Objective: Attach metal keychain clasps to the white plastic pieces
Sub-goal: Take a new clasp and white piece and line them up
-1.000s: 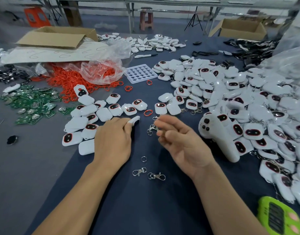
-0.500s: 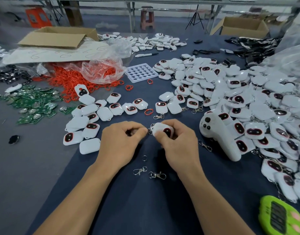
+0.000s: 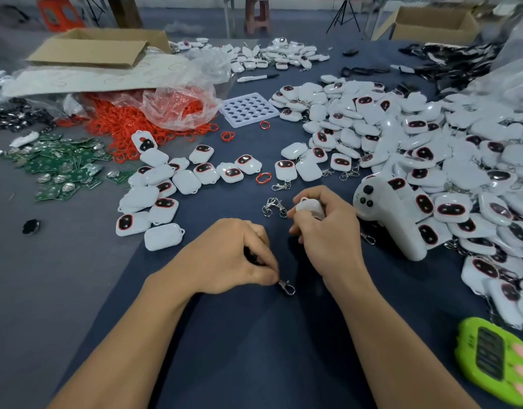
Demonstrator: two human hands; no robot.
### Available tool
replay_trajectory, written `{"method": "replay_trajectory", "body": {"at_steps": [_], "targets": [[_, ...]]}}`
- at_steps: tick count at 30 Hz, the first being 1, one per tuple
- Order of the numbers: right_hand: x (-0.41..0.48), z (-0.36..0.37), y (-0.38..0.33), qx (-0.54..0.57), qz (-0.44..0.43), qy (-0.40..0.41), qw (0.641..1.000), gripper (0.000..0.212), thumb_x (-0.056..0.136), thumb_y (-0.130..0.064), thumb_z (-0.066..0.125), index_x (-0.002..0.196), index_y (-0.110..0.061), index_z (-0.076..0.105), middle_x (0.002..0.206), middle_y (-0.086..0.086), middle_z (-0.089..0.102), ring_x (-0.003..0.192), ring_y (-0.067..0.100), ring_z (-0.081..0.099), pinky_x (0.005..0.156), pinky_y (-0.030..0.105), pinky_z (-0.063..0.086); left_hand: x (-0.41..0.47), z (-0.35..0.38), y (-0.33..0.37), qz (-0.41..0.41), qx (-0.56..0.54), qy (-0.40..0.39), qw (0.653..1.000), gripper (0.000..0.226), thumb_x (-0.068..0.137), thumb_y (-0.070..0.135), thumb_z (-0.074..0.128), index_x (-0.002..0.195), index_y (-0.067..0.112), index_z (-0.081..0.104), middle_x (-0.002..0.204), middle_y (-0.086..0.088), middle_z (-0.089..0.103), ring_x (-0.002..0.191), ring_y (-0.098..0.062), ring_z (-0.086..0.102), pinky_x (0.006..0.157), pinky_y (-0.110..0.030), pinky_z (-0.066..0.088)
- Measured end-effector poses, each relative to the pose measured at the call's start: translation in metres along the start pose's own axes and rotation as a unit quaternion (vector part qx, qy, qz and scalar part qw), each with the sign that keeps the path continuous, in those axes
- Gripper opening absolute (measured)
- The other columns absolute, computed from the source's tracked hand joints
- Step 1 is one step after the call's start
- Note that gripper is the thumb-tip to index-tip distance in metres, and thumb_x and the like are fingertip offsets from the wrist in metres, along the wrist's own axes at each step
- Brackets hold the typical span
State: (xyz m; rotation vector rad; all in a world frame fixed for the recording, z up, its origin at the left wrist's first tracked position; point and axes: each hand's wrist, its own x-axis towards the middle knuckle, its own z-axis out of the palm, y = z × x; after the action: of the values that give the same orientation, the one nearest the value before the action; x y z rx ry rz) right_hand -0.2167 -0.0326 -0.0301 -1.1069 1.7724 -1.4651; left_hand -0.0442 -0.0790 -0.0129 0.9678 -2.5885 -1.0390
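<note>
The right hand (image 3: 325, 231) is covering most of the white piece (image 3: 309, 206). The left hand (image 3: 227, 261) is hiding one end of the clasp (image 3: 287, 287). At lower right, the frame edge is cutting off the timer (image 3: 496, 367), and its display is showing too blurred to read.

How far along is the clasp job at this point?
Done: the heap at right, many pieces showing clasps. In hand: right hand holds a white piece, left hand pinches a clasp. Left: the left cluster shows no clasps; loose clasps lie nearby.
</note>
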Motion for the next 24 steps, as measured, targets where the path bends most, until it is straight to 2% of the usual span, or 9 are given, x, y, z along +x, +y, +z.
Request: {"method": "replay_trajectory", "body": {"at_steps": [4, 6, 8, 10, 12, 16, 20, 22, 24], "targets": [[-0.002, -0.002, -0.002, 0.005, 0.013, -0.016, 1.0, 0.018, 0.07, -0.022, 0.058, 0.083, -0.03, 0.067, 0.073, 0.003, 0.072, 0.056, 0.017, 0.067, 0.054, 0.038, 0.054, 0.005, 0.008, -0.001, -0.034, -0.019, 0.097, 0.995, 0.012, 0.078, 0.031, 0.082, 0.075, 0.042, 0.079, 0.074, 0.012, 0.065, 0.075, -0.009, 0.061, 0.068, -0.02, 0.042], [-0.002, -0.003, -0.002, 0.003, 0.016, -0.041, 0.999, 0.016, 0.071, -0.02, 0.065, 0.082, -0.03, 0.07, 0.067, -0.002, 0.07, 0.055, 0.014, 0.065, 0.056, 0.033, 0.052, 0.007, 0.01, -0.004, -0.076, -0.061, 0.18, 0.979, 0.012, 0.079, 0.032, 0.08, 0.073, 0.041, 0.078, 0.069, 0.012, 0.066, 0.064, -0.005, 0.058, 0.06, -0.014, 0.04], [-0.003, -0.003, -0.002, -0.019, 0.001, -0.067, 0.998, 0.013, 0.072, -0.024, 0.074, 0.082, -0.031, 0.073, 0.069, -0.011, 0.07, 0.06, 0.009, 0.065, 0.059, 0.026, 0.052, 0.009, 0.011, -0.006, -0.108, -0.1, 0.227, 0.963, 0.005, 0.08, 0.036, 0.076, 0.077, 0.039, 0.078, 0.064, 0.011, 0.068, 0.056, -0.003, 0.054, 0.055, -0.014, 0.041], [-0.004, -0.003, -0.002, -0.053, -0.024, -0.087, 0.995, 0.012, 0.072, -0.027, 0.079, 0.08, -0.034, 0.075, 0.074, -0.015, 0.073, 0.065, 0.003, 0.067, 0.061, 0.015, 0.051, 0.01, 0.012, -0.009, -0.112, -0.132, 0.241, 0.955, 0.007, 0.081, 0.04, 0.072, 0.081, 0.037, 0.078, 0.065, 0.007, 0.07, 0.057, -0.005, 0.055, 0.06, -0.023, 0.047], [-0.005, -0.003, -0.002, -0.075, -0.043, -0.099, 0.991, 0.018, 0.074, -0.02, 0.081, 0.079, -0.036, 0.075, 0.077, -0.019, 0.074, 0.07, 0.0, 0.068, 0.06, 0.008, 0.047, 0.01, 0.011, -0.01, -0.113, -0.17, 0.249, 0.947, 0.005, 0.081, 0.036, 0.074, 0.081, 0.037, 0.079, 0.067, 0.005, 0.073, 0.059, -0.005, 0.058, 0.064, -0.029, 0.05], [-0.004, -0.003, -0.001, -0.078, -0.036, -0.073, 0.994, 0.025, 0.076, -0.01, 0.078, 0.076, -0.035, 0.075, 0.071, -0.019, 0.072, 0.064, 0.0, 0.065, 0.057, 0.009, 0.047, 0.011, 0.007, -0.013, -0.094, -0.234, 0.245, 0.936, 0.021, 0.077, 0.015, 0.082, 0.082, 0.035, 0.081, 0.072, 0.004, 0.076, 0.064, -0.004, 0.065, 0.067, -0.024, 0.051], [-0.005, -0.003, -0.001, -0.066, -0.034, -0.053, 0.996, 0.027, 0.079, -0.006, 0.076, 0.073, -0.033, 0.075, 0.062, -0.014, 0.067, 0.053, 0.0, 0.058, 0.05, 0.011, 0.043, 0.012, 0.009, -0.012, -0.091, -0.168, 0.249, 0.949, 0.026, 0.072, 0.024, 0.076, 0.083, 0.048, 0.08, 0.068, 0.006, 0.073, 0.059, -0.003, 0.057, 0.059, -0.019, 0.048], [-0.006, -0.003, -0.002, -0.06, -0.039, -0.049, 0.996, 0.028, 0.08, -0.004, 0.076, 0.071, -0.03, 0.074, 0.062, -0.01, 0.067, 0.05, 0.0, 0.056, 0.048, 0.011, 0.043, 0.012, 0.01, -0.012, -0.104, -0.128, 0.265, 0.95, 0.03, 0.077, 0.022, 0.079, 0.084, 0.051, 0.079, 0.063, 0.007, 0.07, 0.053, -0.002, 0.052, 0.053, -0.012, 0.041], [-0.006, -0.003, -0.002, -0.057, -0.048, -0.045, 0.996, 0.029, 0.081, -0.002, 0.076, 0.069, -0.028, 0.073, 0.063, -0.007, 0.068, 0.049, 0.0, 0.055, 0.048, 0.011, 0.043, 0.012, 0.01, -0.011, -0.112, -0.103, 0.271, 0.95, 0.032, 0.08, 0.02, 0.08, 0.084, 0.051, 0.078, 0.064, 0.01, 0.07, 0.053, -0.005, 0.055, 0.054, -0.011, 0.04]]}}
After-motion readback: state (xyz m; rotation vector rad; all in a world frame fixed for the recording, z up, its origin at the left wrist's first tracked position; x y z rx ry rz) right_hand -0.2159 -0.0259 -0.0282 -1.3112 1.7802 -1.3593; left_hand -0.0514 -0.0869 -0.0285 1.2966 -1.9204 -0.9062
